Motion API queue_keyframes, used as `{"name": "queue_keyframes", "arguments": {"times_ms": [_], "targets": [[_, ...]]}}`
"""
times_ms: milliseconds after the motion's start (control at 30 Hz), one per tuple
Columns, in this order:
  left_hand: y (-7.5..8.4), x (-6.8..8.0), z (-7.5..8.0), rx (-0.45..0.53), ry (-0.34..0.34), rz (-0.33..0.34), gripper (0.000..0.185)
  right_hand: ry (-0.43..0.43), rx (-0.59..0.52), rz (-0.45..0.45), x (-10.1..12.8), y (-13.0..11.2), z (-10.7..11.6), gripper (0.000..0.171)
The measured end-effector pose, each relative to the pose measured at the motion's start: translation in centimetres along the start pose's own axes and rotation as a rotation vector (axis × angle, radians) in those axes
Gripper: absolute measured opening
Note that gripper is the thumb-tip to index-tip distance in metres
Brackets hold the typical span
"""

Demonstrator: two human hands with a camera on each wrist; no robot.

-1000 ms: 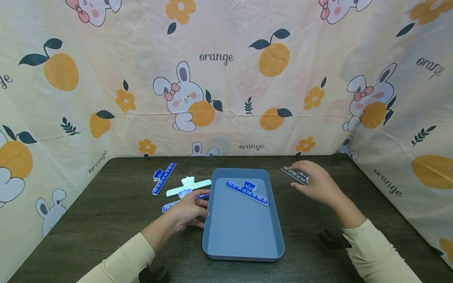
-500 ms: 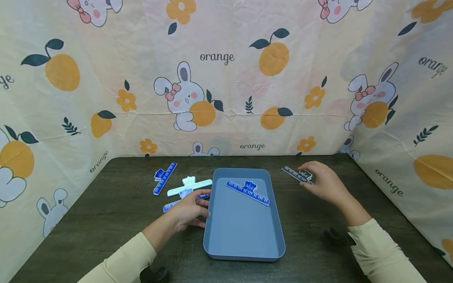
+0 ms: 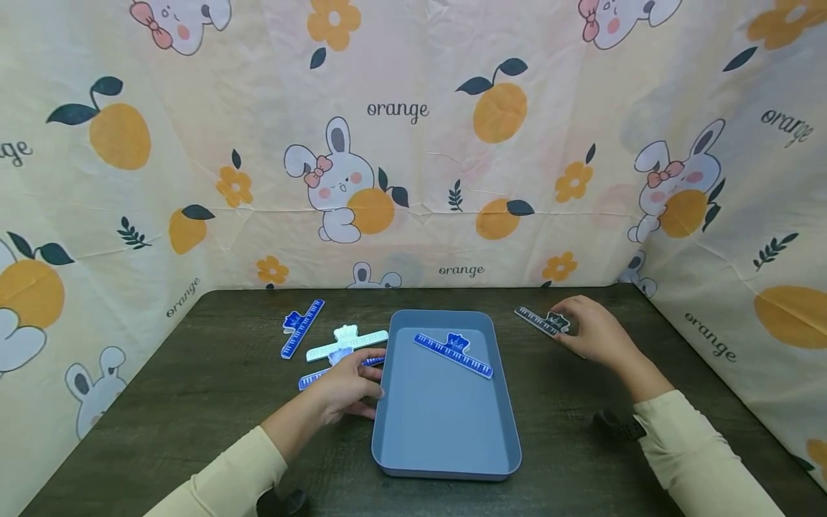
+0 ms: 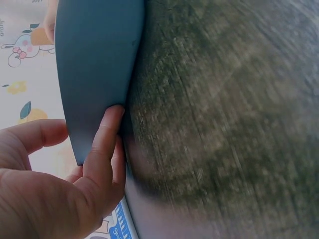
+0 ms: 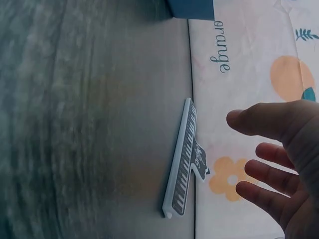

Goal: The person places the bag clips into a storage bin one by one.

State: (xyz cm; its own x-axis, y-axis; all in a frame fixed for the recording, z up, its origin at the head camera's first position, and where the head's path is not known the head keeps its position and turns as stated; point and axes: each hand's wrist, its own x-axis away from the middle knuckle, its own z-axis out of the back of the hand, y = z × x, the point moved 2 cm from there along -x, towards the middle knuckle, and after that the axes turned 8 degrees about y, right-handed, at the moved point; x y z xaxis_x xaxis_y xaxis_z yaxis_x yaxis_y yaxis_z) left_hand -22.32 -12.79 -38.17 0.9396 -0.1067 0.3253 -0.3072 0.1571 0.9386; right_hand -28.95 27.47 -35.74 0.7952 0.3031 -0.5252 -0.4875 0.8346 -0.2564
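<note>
Dark table (image 3: 194, 402) with tray (image 3: 446, 459), rulers (image 3: 301, 328)

A blue ruler (image 3: 301, 328) and a white ruler (image 3: 347, 343) are lying on the dark counter (image 3: 194, 388), a printed cloth (image 3: 413, 143) hanging behind.

- The right hand (image 5: 284, 164) sits at four o'clock, its fingers (image 5: 259, 119) spread and loose, holding nothing
- A dark ruler clip (image 5: 183, 162) lies flat on the grey table (image 5: 89, 129), just at nine o'clock of the fingers, apart from them
- A blue tray (image 5: 192, 7) corner shows at twelve o'clock
- Patterned cloth (image 5: 239, 59) reading "orange" runs along the table's edge
</note>
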Motion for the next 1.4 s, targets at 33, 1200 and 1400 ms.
{"name": "queue_keyframes", "arguments": {"times_ms": [33, 1200, 1400], "targets": [[0.0, 0.0, 0.0, 0.000, -0.002, -0.001, 0.075, -0.003, 0.000, -0.007, 0.0, 0.1, 0.0, 0.040], [0.1, 0.3, 0.1, -0.010, 0.004, -0.015, 0.075, -0.247, 0.006, -0.154, -1.9, 2.2, -3.4, 0.056], [0.1, 0.3, 0.1, -0.010, 0.005, -0.016, 0.075, -0.257, 0.022, -0.145, -2.0, 2.1, -3.5, 0.050]]}}
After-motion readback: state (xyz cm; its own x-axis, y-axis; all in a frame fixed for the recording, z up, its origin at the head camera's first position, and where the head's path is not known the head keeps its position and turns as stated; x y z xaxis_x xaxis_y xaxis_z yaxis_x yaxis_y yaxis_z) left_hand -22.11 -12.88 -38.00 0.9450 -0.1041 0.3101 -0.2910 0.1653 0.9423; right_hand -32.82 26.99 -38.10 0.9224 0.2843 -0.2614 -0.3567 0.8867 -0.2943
